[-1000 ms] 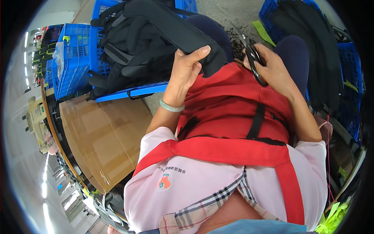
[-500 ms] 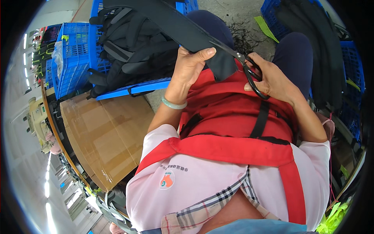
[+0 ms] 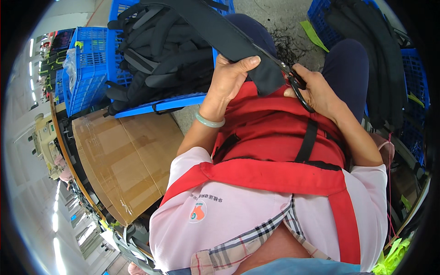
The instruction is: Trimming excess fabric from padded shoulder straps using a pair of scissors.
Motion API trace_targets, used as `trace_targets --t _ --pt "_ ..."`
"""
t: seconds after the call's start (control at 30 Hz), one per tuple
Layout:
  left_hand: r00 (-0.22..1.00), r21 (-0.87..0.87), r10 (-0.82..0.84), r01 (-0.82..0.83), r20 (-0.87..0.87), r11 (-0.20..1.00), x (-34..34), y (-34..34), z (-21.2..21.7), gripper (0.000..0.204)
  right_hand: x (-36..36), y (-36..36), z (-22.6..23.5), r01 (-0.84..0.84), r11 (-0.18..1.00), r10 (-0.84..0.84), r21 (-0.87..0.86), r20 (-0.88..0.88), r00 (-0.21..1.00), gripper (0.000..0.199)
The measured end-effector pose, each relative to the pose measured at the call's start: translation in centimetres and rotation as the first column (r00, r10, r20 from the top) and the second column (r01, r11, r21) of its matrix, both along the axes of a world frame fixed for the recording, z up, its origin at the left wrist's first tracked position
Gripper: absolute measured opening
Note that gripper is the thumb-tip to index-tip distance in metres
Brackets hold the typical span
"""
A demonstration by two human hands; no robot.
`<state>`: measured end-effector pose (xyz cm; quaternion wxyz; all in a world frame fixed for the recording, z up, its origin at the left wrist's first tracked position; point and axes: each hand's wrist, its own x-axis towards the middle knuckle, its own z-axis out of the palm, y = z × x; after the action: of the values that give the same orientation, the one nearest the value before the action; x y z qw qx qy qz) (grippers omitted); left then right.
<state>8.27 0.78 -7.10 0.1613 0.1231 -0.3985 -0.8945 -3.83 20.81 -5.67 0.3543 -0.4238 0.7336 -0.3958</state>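
Observation:
My left hand [image 3: 233, 75] grips a long black padded fabric strap [image 3: 220, 36] near its lower end, thumb on top. From there the strap runs up and to the left over a blue crate. A pair of black-handled scissors [image 3: 300, 94] is in my right hand [image 3: 316, 89], with fingers in the loops. The blades lie along the strap's right edge, close to its lower end; whether they touch the fabric I cannot tell. Both hands are above the red apron [image 3: 279, 133] on my lap.
At the upper left stands a blue plastic crate [image 3: 160, 104] heaped with black padded pieces [image 3: 165, 55]. Below it is a brown cardboard box [image 3: 128, 160]. Long black pieces [image 3: 366, 59] drape over blue crates [image 3: 415, 68] on the right. Dark scraps [image 3: 291, 46] litter the floor.
My left hand and the strap have shifted slightly to the right. The scissors' handles have come closer together, and my right fingers have closed further.

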Motion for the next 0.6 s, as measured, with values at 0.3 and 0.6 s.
trace_targets --t 0.3,0.6 --pt "0.997 0.095 0.076 -0.078 0.029 0.992 -0.8 -0.2 0.3 0.017 -0.1 -0.1 0.5 0.028 0.998 -0.028 0.063 0.006 1.000 0.049" --pt "0.998 0.000 0.065 -0.065 0.003 0.998 -0.9 -0.6 0.1 0.018 -0.7 0.2 1.2 -0.005 0.996 0.011 0.093 -0.061 0.998 0.069"
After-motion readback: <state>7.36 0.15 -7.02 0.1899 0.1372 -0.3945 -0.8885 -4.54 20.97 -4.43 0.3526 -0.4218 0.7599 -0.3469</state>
